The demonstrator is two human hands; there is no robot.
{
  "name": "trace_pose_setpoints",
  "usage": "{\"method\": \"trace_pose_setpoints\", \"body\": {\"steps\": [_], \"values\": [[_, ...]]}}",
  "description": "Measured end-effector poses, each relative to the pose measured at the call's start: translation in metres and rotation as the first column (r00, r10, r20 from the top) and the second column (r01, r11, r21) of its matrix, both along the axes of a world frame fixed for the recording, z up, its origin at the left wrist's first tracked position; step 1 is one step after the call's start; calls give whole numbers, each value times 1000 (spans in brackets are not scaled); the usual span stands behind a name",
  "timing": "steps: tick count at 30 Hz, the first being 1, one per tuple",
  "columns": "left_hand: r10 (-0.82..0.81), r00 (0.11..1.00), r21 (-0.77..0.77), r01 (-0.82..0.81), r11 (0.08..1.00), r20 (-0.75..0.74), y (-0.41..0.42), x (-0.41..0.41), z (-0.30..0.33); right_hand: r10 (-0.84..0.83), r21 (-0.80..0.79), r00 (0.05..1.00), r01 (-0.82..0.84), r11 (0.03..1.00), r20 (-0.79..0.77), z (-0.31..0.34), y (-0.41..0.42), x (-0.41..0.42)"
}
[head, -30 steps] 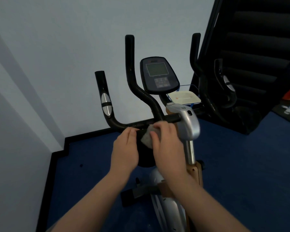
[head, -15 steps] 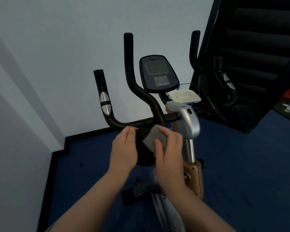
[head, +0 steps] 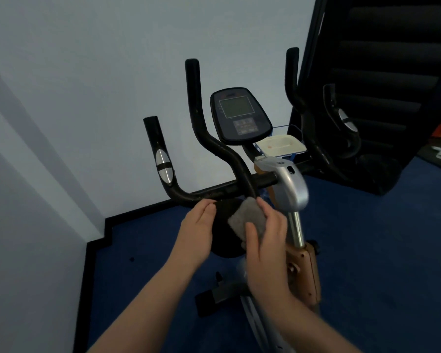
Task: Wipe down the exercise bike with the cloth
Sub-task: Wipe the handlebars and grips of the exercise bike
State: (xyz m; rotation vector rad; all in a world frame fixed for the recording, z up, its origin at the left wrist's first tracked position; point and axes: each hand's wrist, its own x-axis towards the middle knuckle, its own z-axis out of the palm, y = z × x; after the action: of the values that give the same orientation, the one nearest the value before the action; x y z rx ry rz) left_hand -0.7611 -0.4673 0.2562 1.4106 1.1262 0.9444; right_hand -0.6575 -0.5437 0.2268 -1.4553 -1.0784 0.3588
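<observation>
Right hand [head: 266, 240] pinches the grey cloth [head: 247, 219] flat against the black pad at six o'clock under the handlebar [head: 229, 191], left hand [head: 197, 226] rests loose-fingered beside it at nine, and I'd judge the console [head: 241, 115], post and frame remain unwiped.

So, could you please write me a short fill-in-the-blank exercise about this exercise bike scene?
1. The grey cloth is held in the person's ____ hand.
2. The left hand rests against the round ____ pad below the handlebar.
3. The floor around the exercise bike is ____ in colour.
4. The console screen is ____, showing no readout.

Missing words: right; black; blue; blank
</observation>
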Motion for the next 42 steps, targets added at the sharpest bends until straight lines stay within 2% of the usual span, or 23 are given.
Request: {"method": "trace_pose_setpoints", "body": {"steps": [3,8,12,14,16,19,21,23,26,29,32,34,39,41,42], "values": [[-17,1000,7,17,1000,-13,1,-1,-2,-92,39,986,98,994,-139,-8,1,-15],[-82,996,15,82,996,-19,5,-4,0,-94,78,974,112,991,-208,11,15,-5],[-97,994,52,100,994,-42,4,-5,-1,-303,4,826,346,938,-476,-3,9,-60],[-108,993,60,112,992,-55,5,-5,-2,-310,-7,783,363,932,-539,-7,8,-71],[-128,989,59,132,990,-72,6,-7,-3,-287,-15,812,325,946,-509,-4,8,-60],[-158,985,67,163,984,-75,8,-9,-3,-220,-13,899,233,972,-379,4,6,-32],[-166,984,58,170,984,-66,7,-9,-2,-231,-10,925,239,971,-302,5,6,-28],[-163,984,50,167,985,-77,4,-9,0,-303,3,896,322,947,-325,1,8,-44],[-156,982,73,164,984,-104,3,-9,1,-429,-40,781,463,885,-455,-9,12,-77],[-158,980,76,168,983,-119,4,-9,0,-365,-29,814,396,918,-451,-5,14,-63],[-133,986,74,140,987,-97,2,-8,-1,-295,32,936,306,951,-192,10,14,-27],[-96,992,82,103,991,-87,0,-6,-2,-299,50,950,304,951,-90,11,16,-22],[-61,994,116,71,991,-85,-2,-4,-5,-298,-5,921,306,952,-251,-8,6,-45],[-42,996,120,52,991,-82,-2,-3,-6,-224,-43,954,220,975,-201,-2,5,-29],[-33,996,122,43,992,-83,-2,-2,-6,-176,-65,977,169,983,-121,5,6,-18]]}}
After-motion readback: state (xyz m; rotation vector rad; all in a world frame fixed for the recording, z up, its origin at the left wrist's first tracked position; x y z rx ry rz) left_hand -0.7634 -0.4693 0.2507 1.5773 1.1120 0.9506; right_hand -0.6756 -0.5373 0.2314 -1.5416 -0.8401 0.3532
